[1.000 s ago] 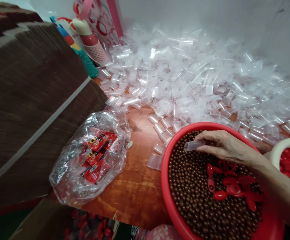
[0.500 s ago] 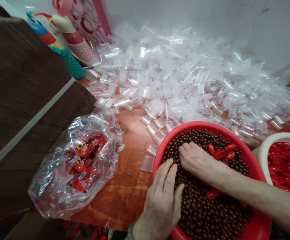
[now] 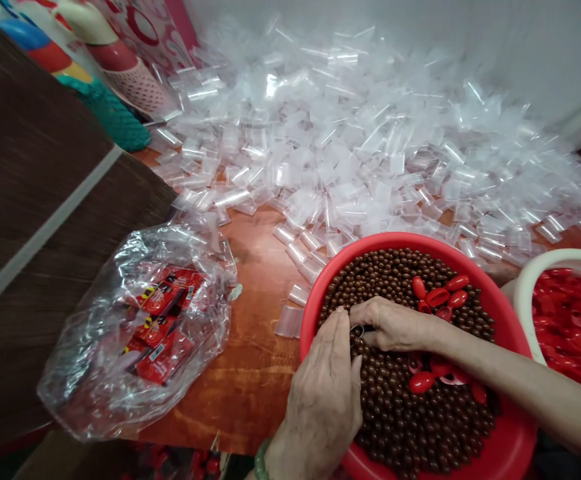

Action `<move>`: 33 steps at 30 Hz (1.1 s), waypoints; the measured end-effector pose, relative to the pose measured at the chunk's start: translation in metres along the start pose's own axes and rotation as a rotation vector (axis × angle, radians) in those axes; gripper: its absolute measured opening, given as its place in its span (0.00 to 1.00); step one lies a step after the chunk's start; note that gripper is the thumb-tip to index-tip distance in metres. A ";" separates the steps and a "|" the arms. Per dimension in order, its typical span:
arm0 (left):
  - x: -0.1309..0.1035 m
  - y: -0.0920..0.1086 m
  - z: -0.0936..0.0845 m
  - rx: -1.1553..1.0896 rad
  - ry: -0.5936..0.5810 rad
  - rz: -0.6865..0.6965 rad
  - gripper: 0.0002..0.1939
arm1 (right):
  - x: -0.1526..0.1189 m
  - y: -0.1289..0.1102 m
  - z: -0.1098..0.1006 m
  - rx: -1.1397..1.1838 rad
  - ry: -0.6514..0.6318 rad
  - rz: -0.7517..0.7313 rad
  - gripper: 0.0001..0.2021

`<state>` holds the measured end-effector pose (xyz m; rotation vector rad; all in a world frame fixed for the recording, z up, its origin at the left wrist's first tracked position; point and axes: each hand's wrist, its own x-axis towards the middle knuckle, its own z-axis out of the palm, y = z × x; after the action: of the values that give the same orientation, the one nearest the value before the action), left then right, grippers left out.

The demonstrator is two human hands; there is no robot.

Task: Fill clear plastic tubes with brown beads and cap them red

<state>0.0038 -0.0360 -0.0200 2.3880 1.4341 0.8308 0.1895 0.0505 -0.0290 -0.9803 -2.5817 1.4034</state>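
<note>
Just inside the right-hand grip (image 3: 395, 325), a clear tube (image 3: 361, 330) among brown balls (image 3: 395, 420).

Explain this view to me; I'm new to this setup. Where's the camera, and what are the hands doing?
No machine here: a person works bare-handed, with one head-worn camera looking forward and down. The right hand reaches into a red basin of brown balls, seemingly pinching a small clear tube, mostly hidden. The left hand is cupped close by; I see nothing held in it. Loose red pieces lie on the balls. On the table, clear plastic sleeves are heaped behind the basin, and a clear bag of red packets lies left.
</note>
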 end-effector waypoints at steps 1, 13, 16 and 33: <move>-0.001 0.000 0.000 -0.006 0.008 -0.014 0.30 | -0.001 -0.001 -0.002 0.043 0.003 -0.005 0.12; 0.020 0.003 -0.012 -0.247 -0.150 -0.094 0.30 | -0.014 -0.024 -0.021 0.308 0.204 -0.009 0.05; 0.028 -0.002 -0.011 -0.385 -0.202 -0.136 0.26 | -0.019 -0.034 -0.018 0.211 0.232 -0.058 0.11; 0.032 -0.004 -0.015 -0.741 -0.187 -0.359 0.23 | -0.034 -0.040 -0.012 0.189 0.415 0.045 0.07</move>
<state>0.0040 -0.0081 0.0011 1.5575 1.1555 0.8263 0.1999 0.0254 0.0176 -1.1604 -2.1033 1.2630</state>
